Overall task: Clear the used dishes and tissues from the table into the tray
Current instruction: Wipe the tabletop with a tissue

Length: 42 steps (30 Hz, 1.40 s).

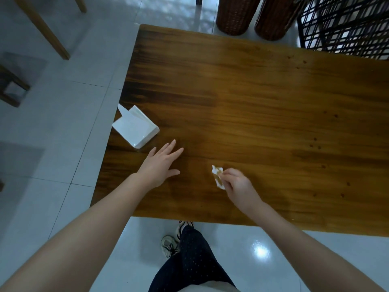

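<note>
A crumpled, brown-stained white tissue [217,175] lies low over the wooden table [252,98], near its front edge. My right hand [237,184] pinches this tissue between thumb and fingers. My left hand [161,164] rests flat on the table to the left, fingers straight and spread, holding nothing. A white pack of tissues [135,128] sits at the table's left edge, just beyond my left hand. No tray and no dishes are in view.
Two brown wicker baskets [235,14] and a black wire rack [345,24] stand behind the table's far edge. Wooden chair legs [44,30] are on the white tiled floor to the left. My legs and shoes [174,243] are below the front edge.
</note>
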### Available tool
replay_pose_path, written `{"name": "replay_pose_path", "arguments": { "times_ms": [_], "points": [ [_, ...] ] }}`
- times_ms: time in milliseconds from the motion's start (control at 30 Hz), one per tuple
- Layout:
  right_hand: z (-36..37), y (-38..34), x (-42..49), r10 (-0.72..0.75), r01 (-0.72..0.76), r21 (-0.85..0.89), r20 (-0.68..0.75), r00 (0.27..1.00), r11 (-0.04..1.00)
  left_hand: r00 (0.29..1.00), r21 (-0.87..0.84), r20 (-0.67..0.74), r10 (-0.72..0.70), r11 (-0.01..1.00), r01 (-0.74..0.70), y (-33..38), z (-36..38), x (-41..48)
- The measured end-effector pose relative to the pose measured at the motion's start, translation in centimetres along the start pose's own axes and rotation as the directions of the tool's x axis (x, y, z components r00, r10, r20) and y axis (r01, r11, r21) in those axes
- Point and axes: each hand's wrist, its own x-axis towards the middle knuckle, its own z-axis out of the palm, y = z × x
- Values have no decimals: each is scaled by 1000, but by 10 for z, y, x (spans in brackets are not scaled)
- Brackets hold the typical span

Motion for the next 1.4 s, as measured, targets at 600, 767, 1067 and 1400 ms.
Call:
{"name": "replay_pose_path", "arguments": {
  "times_ms": [600,767,1067,1400],
  "points": [
    [81,-96,-15,220,-209,104,-103,970,972,997,32,49,-53,998,52,-13,55,-74],
    [82,-104,-9,169,-166,41,-76,983,985,993,29,82,-83,996,81,-10,52,-71],
    [26,-11,-94,603,-610,113,-374,705,784,991,18,76,-109,994,108,-7,50,-72],
    [45,-31,-92,478,-478,68,-260,839,876,990,47,87,-108,993,104,0,43,-75]
  ]
}}
